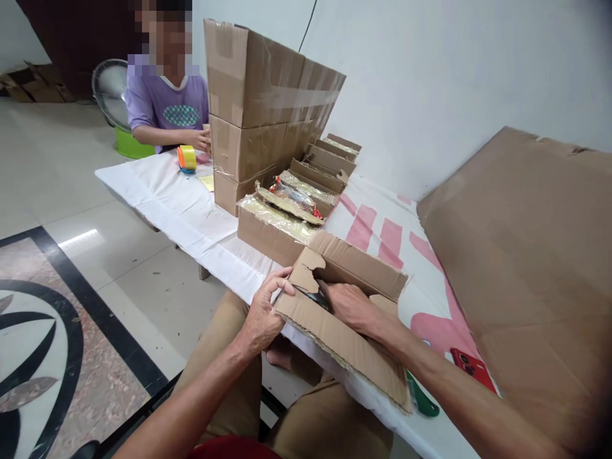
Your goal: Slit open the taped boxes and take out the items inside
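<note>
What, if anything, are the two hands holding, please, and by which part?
The left hand grips the cardboard box by its near left corner, thumb over the end flap. The right hand reaches inside it; whether it grasps anything cannot be told.

Left hand (262,315) curled in grip, right hand (351,306) stretched forward.

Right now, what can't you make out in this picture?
Head view: contents of the open box, hidden by the right hand and flap.
Head view: green object, mostly under the box.
Head view: red phone, partly behind the right forearm.
</note>
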`<action>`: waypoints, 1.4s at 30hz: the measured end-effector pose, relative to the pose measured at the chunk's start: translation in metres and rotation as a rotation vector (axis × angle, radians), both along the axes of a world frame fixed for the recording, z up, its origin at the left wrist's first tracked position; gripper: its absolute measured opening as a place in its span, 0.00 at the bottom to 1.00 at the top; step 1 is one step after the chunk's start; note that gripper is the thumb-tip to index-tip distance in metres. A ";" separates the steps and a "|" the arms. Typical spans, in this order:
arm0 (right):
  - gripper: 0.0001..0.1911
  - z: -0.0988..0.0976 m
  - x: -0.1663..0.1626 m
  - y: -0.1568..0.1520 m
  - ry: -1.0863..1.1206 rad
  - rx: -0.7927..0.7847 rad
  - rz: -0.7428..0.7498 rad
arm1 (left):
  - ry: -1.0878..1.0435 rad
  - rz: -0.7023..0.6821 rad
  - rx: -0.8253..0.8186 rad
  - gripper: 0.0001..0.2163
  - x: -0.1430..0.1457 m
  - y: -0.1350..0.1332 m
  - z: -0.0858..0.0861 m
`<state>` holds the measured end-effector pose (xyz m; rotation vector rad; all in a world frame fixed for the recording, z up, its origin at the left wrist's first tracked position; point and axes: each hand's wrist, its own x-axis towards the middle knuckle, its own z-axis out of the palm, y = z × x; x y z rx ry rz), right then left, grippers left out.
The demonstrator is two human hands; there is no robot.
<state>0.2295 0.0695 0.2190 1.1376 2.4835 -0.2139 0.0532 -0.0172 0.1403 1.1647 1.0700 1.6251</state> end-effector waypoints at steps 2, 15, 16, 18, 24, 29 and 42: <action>0.19 0.020 0.006 -0.006 0.032 0.098 -0.033 | 0.050 0.024 0.002 0.05 -0.002 0.000 0.003; 0.31 0.072 0.118 -0.080 1.249 -0.175 -0.755 | 0.489 0.339 0.113 0.15 0.009 0.032 0.027; 0.32 0.067 0.123 -0.087 1.322 -0.236 -0.811 | 0.542 0.377 0.149 0.18 0.012 0.033 0.028; 0.33 0.058 0.129 -0.099 1.397 -0.301 -0.868 | 0.621 0.441 0.229 0.20 0.018 0.026 0.032; 0.26 0.045 0.122 -0.122 1.273 0.023 -0.551 | 0.473 0.131 0.354 0.19 0.024 -0.026 0.060; 0.33 0.046 0.099 -0.126 1.053 0.421 -0.028 | 0.266 -0.340 0.127 0.39 0.013 -0.040 0.069; 0.37 0.027 0.103 -0.117 1.166 0.297 -0.184 | -0.115 -0.449 0.031 0.27 0.013 -0.036 0.072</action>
